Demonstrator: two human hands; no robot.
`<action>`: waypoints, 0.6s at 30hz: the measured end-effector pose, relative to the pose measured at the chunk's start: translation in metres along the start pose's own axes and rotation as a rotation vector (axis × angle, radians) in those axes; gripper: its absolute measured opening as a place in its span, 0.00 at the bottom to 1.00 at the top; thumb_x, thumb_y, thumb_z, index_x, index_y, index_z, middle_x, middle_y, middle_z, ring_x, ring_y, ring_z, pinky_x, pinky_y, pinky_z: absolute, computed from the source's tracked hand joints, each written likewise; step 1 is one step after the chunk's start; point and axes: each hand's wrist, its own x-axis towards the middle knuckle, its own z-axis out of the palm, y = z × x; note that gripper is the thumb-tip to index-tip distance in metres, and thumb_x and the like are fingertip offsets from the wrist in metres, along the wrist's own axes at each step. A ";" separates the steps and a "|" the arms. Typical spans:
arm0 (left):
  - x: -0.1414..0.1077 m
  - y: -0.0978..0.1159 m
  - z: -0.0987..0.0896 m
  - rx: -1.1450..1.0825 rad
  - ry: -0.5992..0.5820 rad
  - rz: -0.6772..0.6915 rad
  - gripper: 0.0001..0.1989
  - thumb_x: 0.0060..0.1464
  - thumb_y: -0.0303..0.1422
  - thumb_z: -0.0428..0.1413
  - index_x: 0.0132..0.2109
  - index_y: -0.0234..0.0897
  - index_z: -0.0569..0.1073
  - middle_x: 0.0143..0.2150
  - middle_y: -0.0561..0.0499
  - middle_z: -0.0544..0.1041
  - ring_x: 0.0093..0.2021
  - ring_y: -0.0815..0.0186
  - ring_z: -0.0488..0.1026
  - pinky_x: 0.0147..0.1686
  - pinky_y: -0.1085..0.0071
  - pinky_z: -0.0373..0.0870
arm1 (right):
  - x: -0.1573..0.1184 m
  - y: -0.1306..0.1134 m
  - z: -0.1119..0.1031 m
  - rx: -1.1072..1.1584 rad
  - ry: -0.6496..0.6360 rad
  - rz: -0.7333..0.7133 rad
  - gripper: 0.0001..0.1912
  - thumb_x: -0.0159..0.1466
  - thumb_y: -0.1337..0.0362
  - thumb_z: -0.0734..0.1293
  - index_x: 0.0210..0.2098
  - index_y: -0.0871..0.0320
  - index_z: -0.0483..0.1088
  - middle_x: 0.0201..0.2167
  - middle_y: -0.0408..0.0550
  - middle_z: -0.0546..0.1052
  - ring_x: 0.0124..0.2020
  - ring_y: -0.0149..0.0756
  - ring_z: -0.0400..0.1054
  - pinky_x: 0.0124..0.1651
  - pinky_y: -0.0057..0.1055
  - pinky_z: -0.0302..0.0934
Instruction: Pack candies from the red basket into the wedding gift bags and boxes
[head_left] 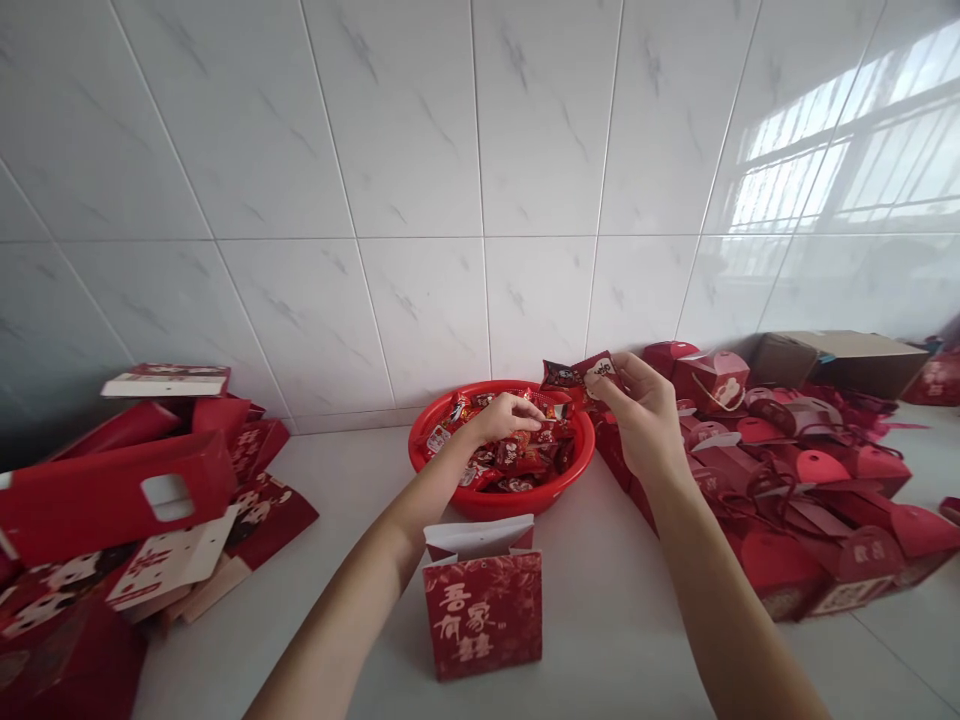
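A round red basin point(427, 480) full of small red wrapped candies point(517, 455) stands near the wall. Over the candies is my left hand point(510, 415), fingers bent and pressed together; what they hold, if anything, is hidden. Above the basin's right edge, my right hand point(637, 400) pinches red candy packets point(581, 376) between thumb and fingers. In front of the basin, between my forearms, a red gift box point(486, 615) with pale lettering stands upright, its top flaps raised.
Red boxes and flattened cartons point(120, 490) are piled at the left. Many closed red gift boxes point(795, 510) fill the right side, with a brown cardboard box point(832, 360) behind them. A white tiled wall point(420, 200) runs along the back of the white surface point(337, 490).
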 end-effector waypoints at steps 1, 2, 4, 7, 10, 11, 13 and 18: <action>-0.005 0.000 -0.003 -0.063 0.066 -0.008 0.11 0.49 0.33 0.62 0.40 0.36 0.82 0.43 0.45 0.82 0.38 0.62 0.77 0.35 0.71 0.72 | 0.000 0.000 0.000 0.000 0.000 0.003 0.06 0.59 0.61 0.71 0.30 0.57 0.71 0.25 0.40 0.71 0.27 0.30 0.63 0.31 0.28 0.59; -0.010 0.000 -0.005 -0.134 0.116 -0.028 0.11 0.49 0.34 0.63 0.41 0.36 0.82 0.44 0.45 0.82 0.39 0.62 0.77 0.37 0.71 0.73 | 0.000 0.001 0.001 0.002 0.000 0.008 0.07 0.59 0.61 0.71 0.30 0.57 0.71 0.25 0.40 0.71 0.27 0.30 0.63 0.31 0.28 0.59; -0.020 -0.002 -0.007 -0.295 0.179 -0.055 0.13 0.49 0.38 0.64 0.41 0.36 0.81 0.44 0.46 0.82 0.41 0.62 0.77 0.41 0.69 0.74 | 0.000 0.002 0.002 0.017 -0.004 0.018 0.07 0.58 0.61 0.71 0.30 0.56 0.72 0.25 0.40 0.72 0.27 0.30 0.63 0.31 0.28 0.60; -0.038 -0.002 -0.008 -0.578 0.267 -0.030 0.16 0.47 0.42 0.67 0.39 0.35 0.79 0.41 0.49 0.81 0.40 0.64 0.77 0.47 0.66 0.74 | 0.000 0.001 0.005 0.078 -0.019 0.063 0.08 0.57 0.60 0.73 0.29 0.56 0.72 0.25 0.40 0.72 0.27 0.30 0.64 0.32 0.28 0.61; -0.062 0.002 -0.012 -0.781 0.369 0.023 0.18 0.42 0.41 0.70 0.38 0.36 0.78 0.37 0.51 0.79 0.39 0.64 0.78 0.50 0.64 0.74 | -0.002 -0.001 0.009 0.155 -0.056 0.139 0.10 0.54 0.59 0.75 0.29 0.56 0.72 0.26 0.41 0.74 0.28 0.31 0.67 0.32 0.28 0.63; -0.071 0.005 -0.014 -0.810 0.392 0.039 0.18 0.41 0.41 0.70 0.37 0.36 0.78 0.37 0.51 0.79 0.38 0.63 0.78 0.49 0.63 0.74 | -0.002 -0.001 0.010 0.175 -0.071 0.162 0.11 0.53 0.58 0.75 0.30 0.56 0.73 0.27 0.41 0.74 0.28 0.32 0.67 0.32 0.29 0.64; -0.091 0.013 -0.018 -0.807 0.417 0.068 0.18 0.42 0.43 0.70 0.36 0.36 0.78 0.38 0.49 0.79 0.38 0.62 0.77 0.46 0.63 0.74 | -0.003 -0.002 0.013 0.200 -0.102 0.199 0.13 0.52 0.57 0.76 0.29 0.56 0.73 0.27 0.42 0.74 0.28 0.32 0.68 0.32 0.29 0.66; -0.143 0.040 -0.031 -0.546 0.472 0.161 0.14 0.46 0.39 0.68 0.27 0.35 0.73 0.40 0.46 0.78 0.41 0.62 0.74 0.40 0.68 0.71 | -0.009 -0.006 0.019 0.224 -0.197 0.266 0.13 0.51 0.57 0.78 0.29 0.56 0.73 0.27 0.42 0.75 0.29 0.32 0.69 0.32 0.28 0.67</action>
